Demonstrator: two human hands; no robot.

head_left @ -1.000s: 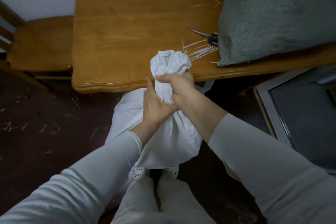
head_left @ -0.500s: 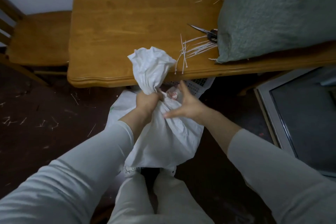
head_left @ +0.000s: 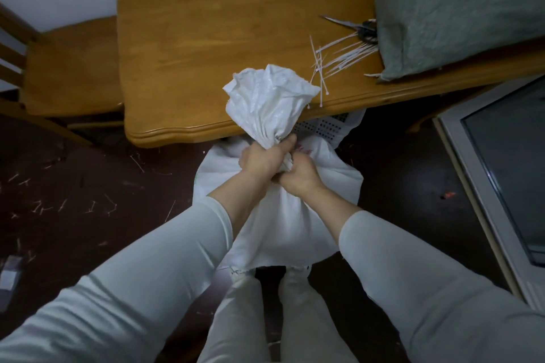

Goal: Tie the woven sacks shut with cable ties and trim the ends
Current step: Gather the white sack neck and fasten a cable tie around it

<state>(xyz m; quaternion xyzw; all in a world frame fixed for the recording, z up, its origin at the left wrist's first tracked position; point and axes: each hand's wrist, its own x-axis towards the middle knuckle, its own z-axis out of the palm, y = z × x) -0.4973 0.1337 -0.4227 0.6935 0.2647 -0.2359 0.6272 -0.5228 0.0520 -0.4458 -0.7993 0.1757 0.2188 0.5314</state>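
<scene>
White woven sack (head_left: pixel 283 215) stands on the floor dead centre, between the person's knees and against the table (head_left: pixel 206 38) edge. Its mouth is bunched into a neck that flares out at 12 o'clock. Left hand (head_left: pixel 262 159) is fisted round the neck, thumb side up. Right hand (head_left: pixel 298 175) sits directly under it at 4 o'clock, touching it, fingers curled into the cloth, so both hands clamp the same twist. Status, my read: mouth gathered, no tie on it that I can see. Cable ties (head_left: pixel 339 56) lie loose on the table at 1 o'clock from the neck, scissors (head_left: pixel 359 28) just past them, nobody touching either. Left to do: free one hand, fetch a tie, loop, cinch, trim. Short white offcuts (head_left: pixel 44 209) litter the floor at 9 o'clock (probably trimmed tails, can't confirm). Grey-green sack (head_left: pixel 457 9) lies on the table at 2 o'clock with its mouth out of frame, so whether it is tied is unknown. Hidden: the neck under both fists, the scissor handles tucked at the green sack's edge, the white sack's base behind the legs. Perforated white thing (head_left: pixel 324 127) under the table edge, can't identify.
</scene>
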